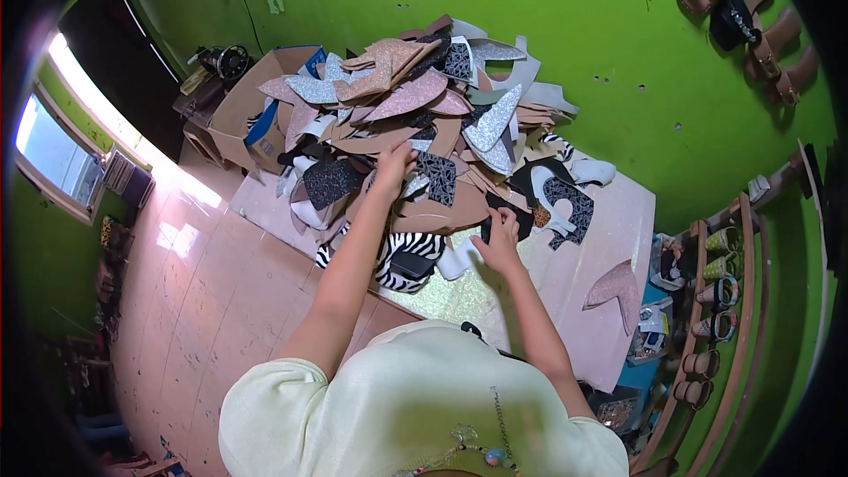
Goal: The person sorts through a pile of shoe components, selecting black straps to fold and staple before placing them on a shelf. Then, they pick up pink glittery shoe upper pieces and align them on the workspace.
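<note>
A large heap of cut shoe-upper pieces [411, 97] covers the back of the pale table, with glitter, tan, black and zebra-print pieces mixed together. My left hand [395, 166] reaches into the middle of the heap, its fingers curled beside a black-and-silver patterned piece [437, 179]; what they grip is hidden. Lower on the right, my right hand [501, 235] has its fingers closed at the edge of a black piece [516, 219]. Below and between the hands lie a white piece [457, 261] and zebra-print material [406, 252].
A single pink glitter piece [614, 293] lies at the right of the table [565, 318]. An open cardboard box [237, 124] stands at the back left, near a sewing machine [225, 62]. Sandals hang on the green wall, and a wooden shoe rack [685, 344] stands on the right.
</note>
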The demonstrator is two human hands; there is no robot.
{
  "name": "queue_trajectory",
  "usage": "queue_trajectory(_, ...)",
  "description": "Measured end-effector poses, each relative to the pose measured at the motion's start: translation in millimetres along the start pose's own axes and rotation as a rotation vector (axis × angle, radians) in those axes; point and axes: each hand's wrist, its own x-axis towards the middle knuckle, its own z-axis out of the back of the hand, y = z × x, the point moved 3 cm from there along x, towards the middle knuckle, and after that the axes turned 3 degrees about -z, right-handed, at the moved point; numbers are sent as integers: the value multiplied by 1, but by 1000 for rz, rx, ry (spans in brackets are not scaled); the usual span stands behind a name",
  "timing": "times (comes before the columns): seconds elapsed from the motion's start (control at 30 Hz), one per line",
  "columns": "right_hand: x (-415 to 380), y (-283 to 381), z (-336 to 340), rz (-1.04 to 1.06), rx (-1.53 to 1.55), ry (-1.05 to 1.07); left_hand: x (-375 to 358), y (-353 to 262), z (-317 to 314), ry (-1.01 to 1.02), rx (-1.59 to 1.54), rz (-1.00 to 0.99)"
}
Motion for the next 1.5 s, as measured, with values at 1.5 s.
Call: queue_trajectory(1.5,6,-42,5,-245,1126,-313,-61,10,-60,428,221,-50)
